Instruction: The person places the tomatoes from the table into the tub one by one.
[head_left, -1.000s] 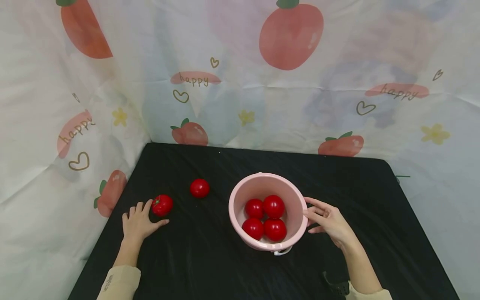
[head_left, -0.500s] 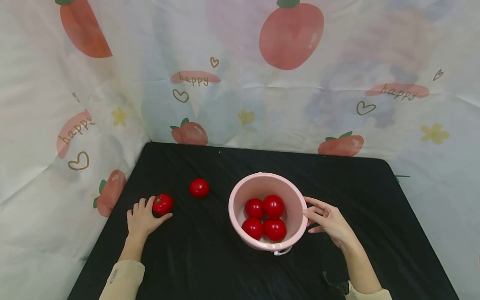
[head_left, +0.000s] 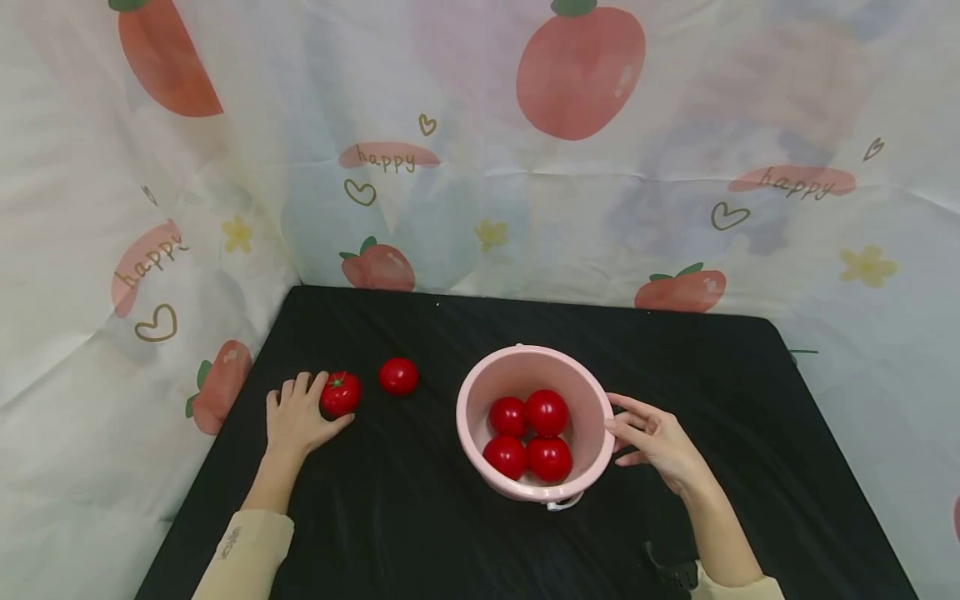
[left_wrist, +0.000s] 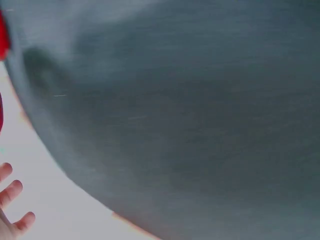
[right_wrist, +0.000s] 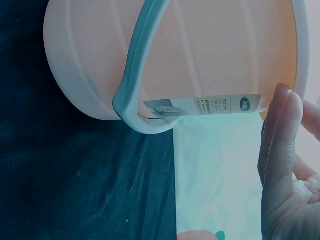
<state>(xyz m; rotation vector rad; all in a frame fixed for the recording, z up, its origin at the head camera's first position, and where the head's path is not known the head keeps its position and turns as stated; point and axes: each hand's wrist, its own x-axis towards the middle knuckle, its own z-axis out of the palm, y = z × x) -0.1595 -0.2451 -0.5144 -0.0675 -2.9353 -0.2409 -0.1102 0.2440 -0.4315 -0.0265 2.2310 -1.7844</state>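
Note:
A red tomato with a green star-shaped top lies between the index finger and thumb of my left hand, which pinches it. Its other fingers spread out to the left. In the left wrist view, fingertips show at the lower left and slivers of red at the left edge. My right hand pinches the right rim of a pink bucket, also large in the right wrist view with its handle hanging. Several red tomatoes sit inside. Another tomato lies just right of the held one.
A black cloth-covered table carries everything. Behind it and on the left hangs a pale curtain with fruit prints. A dark strap-like object lies by the right wrist.
My left hand has closed in on the green-topped tomato and moved right and away from me, the tomato shifting with it. The right hand and bucket stay put.

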